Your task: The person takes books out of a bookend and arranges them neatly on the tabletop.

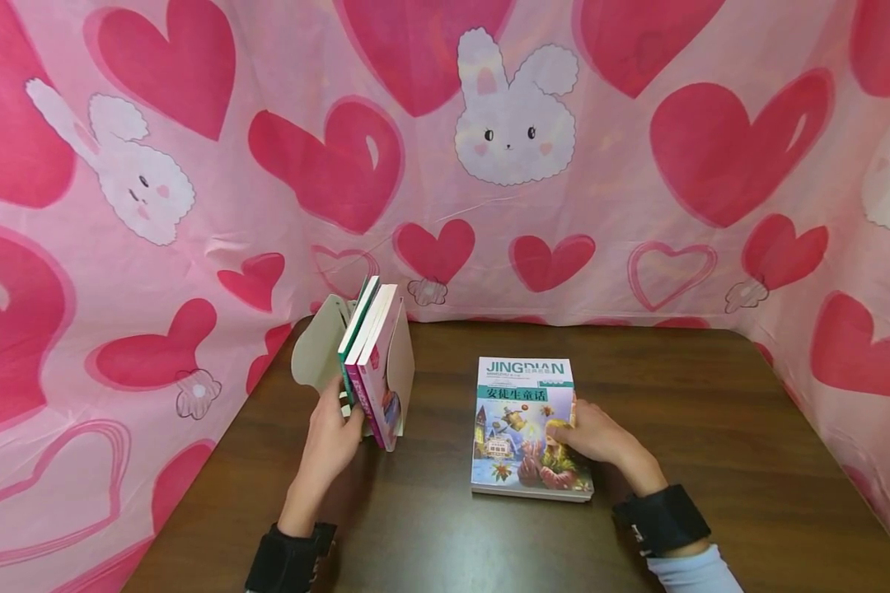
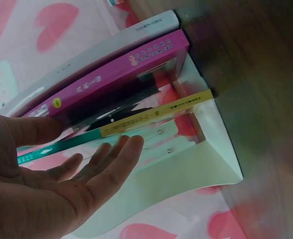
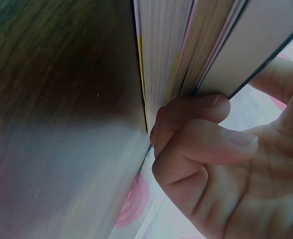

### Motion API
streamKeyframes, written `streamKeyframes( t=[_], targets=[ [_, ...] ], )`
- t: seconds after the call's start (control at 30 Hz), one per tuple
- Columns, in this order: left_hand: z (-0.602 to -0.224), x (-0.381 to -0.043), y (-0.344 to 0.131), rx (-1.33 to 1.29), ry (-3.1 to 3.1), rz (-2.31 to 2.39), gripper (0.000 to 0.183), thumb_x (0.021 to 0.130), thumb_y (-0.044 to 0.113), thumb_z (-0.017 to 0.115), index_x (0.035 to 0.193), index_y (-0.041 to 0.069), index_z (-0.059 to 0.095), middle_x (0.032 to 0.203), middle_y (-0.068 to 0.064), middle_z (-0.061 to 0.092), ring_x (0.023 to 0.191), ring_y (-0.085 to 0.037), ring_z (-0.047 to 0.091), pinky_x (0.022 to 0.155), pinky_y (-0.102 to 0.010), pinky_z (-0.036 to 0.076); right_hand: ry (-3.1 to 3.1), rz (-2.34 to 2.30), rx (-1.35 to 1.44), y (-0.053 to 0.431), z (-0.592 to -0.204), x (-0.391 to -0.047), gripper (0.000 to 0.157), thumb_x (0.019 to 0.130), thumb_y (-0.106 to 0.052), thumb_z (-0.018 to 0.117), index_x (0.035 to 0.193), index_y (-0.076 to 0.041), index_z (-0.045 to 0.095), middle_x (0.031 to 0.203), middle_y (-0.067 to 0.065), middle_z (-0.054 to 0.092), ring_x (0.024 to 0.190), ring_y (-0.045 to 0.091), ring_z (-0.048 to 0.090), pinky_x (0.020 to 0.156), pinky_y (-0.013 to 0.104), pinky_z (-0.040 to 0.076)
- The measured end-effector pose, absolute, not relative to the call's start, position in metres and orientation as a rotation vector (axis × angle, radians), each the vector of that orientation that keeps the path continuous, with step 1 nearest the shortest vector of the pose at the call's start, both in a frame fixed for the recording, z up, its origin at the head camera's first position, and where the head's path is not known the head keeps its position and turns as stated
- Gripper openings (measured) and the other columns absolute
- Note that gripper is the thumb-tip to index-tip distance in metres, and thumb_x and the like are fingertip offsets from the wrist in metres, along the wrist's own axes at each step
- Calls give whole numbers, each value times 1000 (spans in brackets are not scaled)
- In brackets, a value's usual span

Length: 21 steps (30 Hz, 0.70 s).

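In the head view, a cream book stand [image 1: 316,339] at the left holds several upright books. Among them are a thin book with a green and yellow spine [image 2: 156,115] and a book with a purple spine [image 2: 111,74]. My left hand [image 1: 330,436] has its thumb on one side of the thin book and its fingers on the other, pinching it. A pile of books lies flat at the centre right, its top book [image 1: 515,428] a white-edged volume with an illustrated cover. My right hand [image 1: 604,432] grips its right edge, thumb over the cover, fingers curled against the page edges [image 3: 206,55].
Everything stands on a dark brown wooden table [image 1: 445,543]. A pink cloth [image 1: 430,181] with hearts and rabbits hangs behind and at both sides. Beside the purple-spined book, a pale-spined book [image 2: 96,52] leans at the stand's outer side.
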<state>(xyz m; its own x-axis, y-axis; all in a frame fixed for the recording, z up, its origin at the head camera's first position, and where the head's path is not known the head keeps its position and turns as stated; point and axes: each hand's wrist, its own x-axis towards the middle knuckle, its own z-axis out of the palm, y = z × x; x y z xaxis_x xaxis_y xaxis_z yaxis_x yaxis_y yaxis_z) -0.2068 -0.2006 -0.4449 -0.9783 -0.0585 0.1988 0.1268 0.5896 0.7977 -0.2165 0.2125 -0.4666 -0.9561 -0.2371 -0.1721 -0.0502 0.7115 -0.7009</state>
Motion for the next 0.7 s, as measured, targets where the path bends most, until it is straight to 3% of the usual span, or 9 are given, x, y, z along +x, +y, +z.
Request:
streamKeyframes(
  t=[0.27, 0.7],
  targets=[
    [-452, -213, -203, -94, -2598, -1301, 53, 107, 8, 58, 156, 2, 41, 150, -27, 51, 134, -45, 53, 105, -63, 48, 2674, -1071, -218, 213, -467, -216, 58, 97, -25, 76, 133, 15, 52, 110, 17, 66, 97, 30, 60, 92, 54, 52],
    [-456, -214, -203, -103, -2573, -1261, 48, 107, 7, 58, 153, 3, 46, 146, -24, 56, 131, -43, 56, 106, -63, 47, 2677, -1097, -258, 212, -467, -217, 50, 96, -22, 76, 127, 13, 57, 100, 10, 67, 88, 25, 60, 81, 43, 51]
  ],
)
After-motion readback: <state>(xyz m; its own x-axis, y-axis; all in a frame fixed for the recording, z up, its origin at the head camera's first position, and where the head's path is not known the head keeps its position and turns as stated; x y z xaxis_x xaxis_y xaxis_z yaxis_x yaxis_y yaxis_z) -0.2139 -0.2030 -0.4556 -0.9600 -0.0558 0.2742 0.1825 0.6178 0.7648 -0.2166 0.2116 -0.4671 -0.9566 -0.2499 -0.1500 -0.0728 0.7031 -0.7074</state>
